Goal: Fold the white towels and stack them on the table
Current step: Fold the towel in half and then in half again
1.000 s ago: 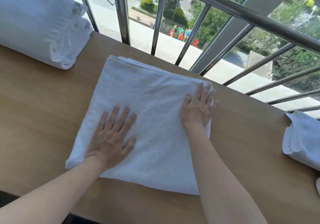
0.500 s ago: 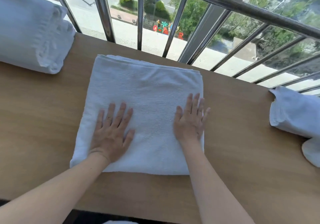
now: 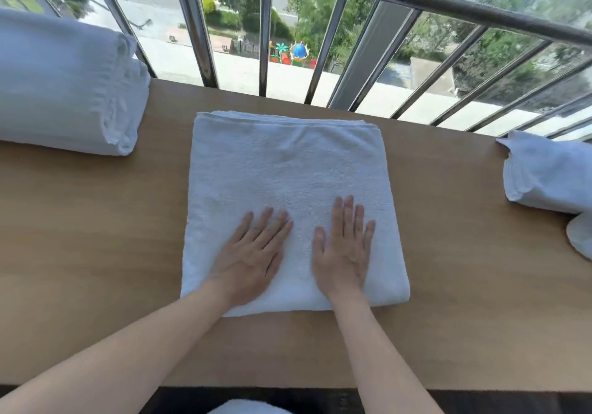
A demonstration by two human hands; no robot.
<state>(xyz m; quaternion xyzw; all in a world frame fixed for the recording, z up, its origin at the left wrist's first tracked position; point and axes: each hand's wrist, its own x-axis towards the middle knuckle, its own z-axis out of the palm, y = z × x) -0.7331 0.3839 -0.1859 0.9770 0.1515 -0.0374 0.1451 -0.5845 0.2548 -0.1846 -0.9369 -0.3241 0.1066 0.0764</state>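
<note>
The folded white terry towel (image 3: 288, 189) lies flat at the centre of the light wooden bench (image 3: 96, 237), roughly square, with its layered edges along the far side nearest the metal window railing (image 3: 262, 45) and a rounded fold along the near-right edge. The left hand (image 3: 253, 260) and the right hand (image 3: 342, 253) both rest palm-down on the near half of the towel, side by side and just apart; the fingers (image 3: 347, 212) of each hand are spread open and flat, gripping nothing. The fingers point away from the person, so the free half of the towel lies ahead of them toward the railing. The stack of folded white towels (image 3: 64, 87) sits at the far left of the bench, well apart from the towel, and is nearer the left hand. A loose white towel pile (image 3: 544, 173) lies at the right edge. Judged step: smoothing before a further fold or transfer to the left stack
</note>
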